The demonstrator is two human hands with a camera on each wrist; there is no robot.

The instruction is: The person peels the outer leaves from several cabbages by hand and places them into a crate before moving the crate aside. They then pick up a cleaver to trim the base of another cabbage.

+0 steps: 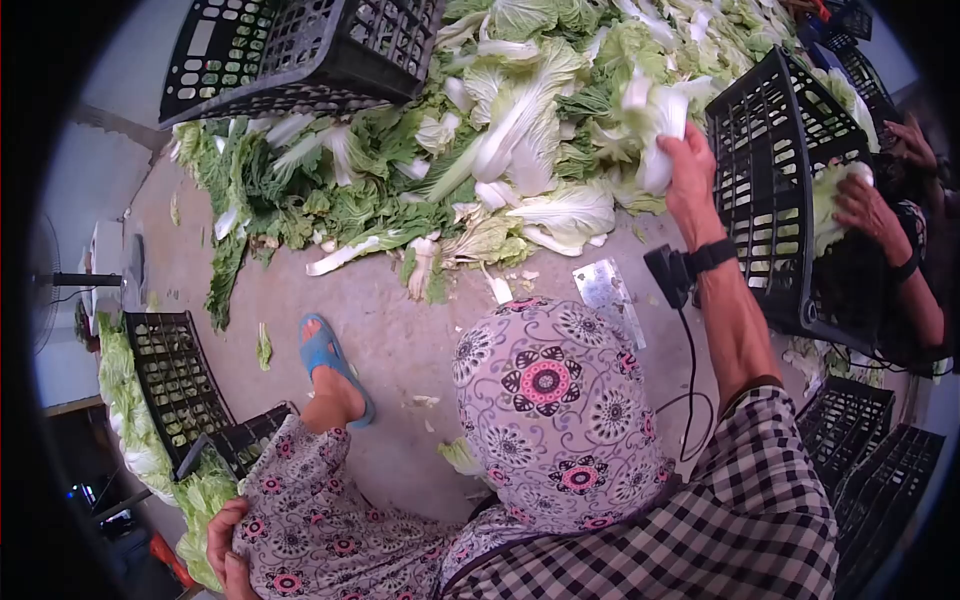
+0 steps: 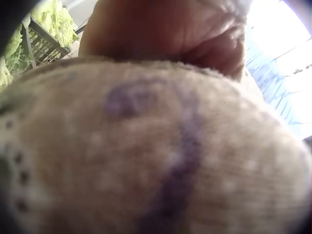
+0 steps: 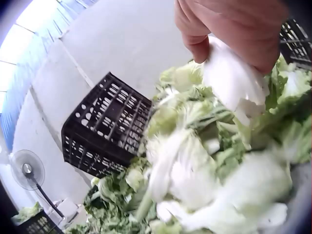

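Observation:
My right hand (image 1: 692,175) grips a Chinese cabbage leaf (image 1: 662,135) by its thick white stalk, over the edge of a big leaf pile. In the right wrist view, the thumb and fingers close round that white stalk (image 3: 234,78), with green leaves below it. My left hand (image 1: 230,555) rests on my left knee, on flower-patterned trousers (image 1: 340,510), with no object in it. The left wrist view is mostly filled by blurred patterned cloth (image 2: 161,151), with part of the left hand (image 2: 165,31) behind it.
Loose cabbage leaves (image 1: 520,130) are heaped on the concrete floor. Black crates stand at the back left (image 1: 300,60), the left (image 1: 180,375) and the right (image 1: 765,190). Another person's hand (image 1: 868,210) holds cabbage beside the right crate. A metal plate (image 1: 605,290) lies near my knee.

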